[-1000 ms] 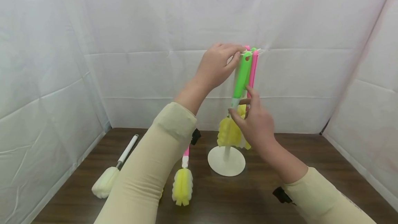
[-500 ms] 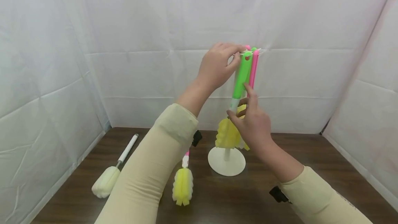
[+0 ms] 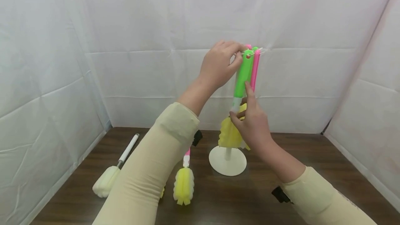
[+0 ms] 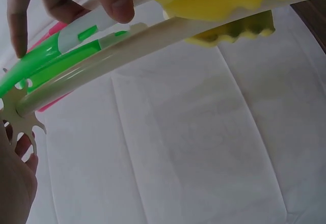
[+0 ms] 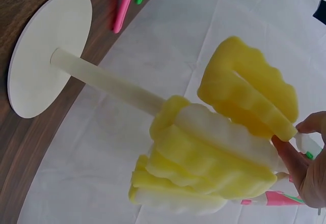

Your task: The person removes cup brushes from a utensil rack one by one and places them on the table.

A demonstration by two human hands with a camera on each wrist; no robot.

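The green brush (image 3: pixel 243 76) hangs from the top of the white stand (image 3: pixel 227 161) in the middle of the frame, beside a pink brush (image 3: pixel 255 69); the left hand (image 3: pixel 218 65) pinches its top end with curled fingers; the right hand (image 3: pixel 251 126) pinches its neck, just above the yellow sponge (image 3: pixel 229 134); lower left, a pink-handled brush (image 3: pixel 183 183) and a white brush (image 3: pixel 107 180) lie on the table (image 3: pixel 312 155).
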